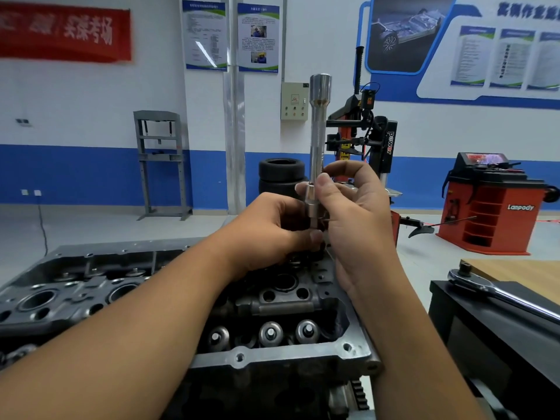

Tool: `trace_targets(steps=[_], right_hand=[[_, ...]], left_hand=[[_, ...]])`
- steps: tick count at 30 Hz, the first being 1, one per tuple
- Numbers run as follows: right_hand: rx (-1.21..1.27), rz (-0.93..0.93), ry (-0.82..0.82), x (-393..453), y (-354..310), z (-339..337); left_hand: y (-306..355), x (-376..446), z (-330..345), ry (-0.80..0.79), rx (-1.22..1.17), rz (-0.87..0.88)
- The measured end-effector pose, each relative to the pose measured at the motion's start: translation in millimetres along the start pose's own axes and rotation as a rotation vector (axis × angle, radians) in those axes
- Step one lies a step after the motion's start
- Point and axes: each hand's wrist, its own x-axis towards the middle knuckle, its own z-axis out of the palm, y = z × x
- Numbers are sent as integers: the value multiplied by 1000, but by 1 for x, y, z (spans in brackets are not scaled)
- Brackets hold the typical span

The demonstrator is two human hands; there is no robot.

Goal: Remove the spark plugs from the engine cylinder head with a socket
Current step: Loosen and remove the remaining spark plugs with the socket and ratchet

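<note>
A long silver spark plug socket [318, 122] on an extension stands upright in front of me, its wide open end at the top. My left hand [269, 231] grips the lower end of the tool. My right hand [354, 207] pinches the shaft just above it with thumb and fingers. Both hands hover over the far right part of the dark engine cylinder head [272, 304], which lies below with its plug wells and valve springs exposed. No spark plug is visible.
A chrome ratchet wrench [497, 294] lies on the black bench at the right, beside a wooden tabletop [521, 274]. Further back stand tyres [281, 174], a tyre changer [375, 137], a red wheel balancer [491, 207] and a grey press frame [160, 159].
</note>
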Motion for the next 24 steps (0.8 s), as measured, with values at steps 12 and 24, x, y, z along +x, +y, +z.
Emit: trace_targets(steps=[12,24], right_hand=[[5,-12,-10,-1,-2,0],[-14,-28,-13,0,0,-1]], left_hand=[[2,-2,0,-11,1,-18],[2,-2,-2,-17,46,-2]])
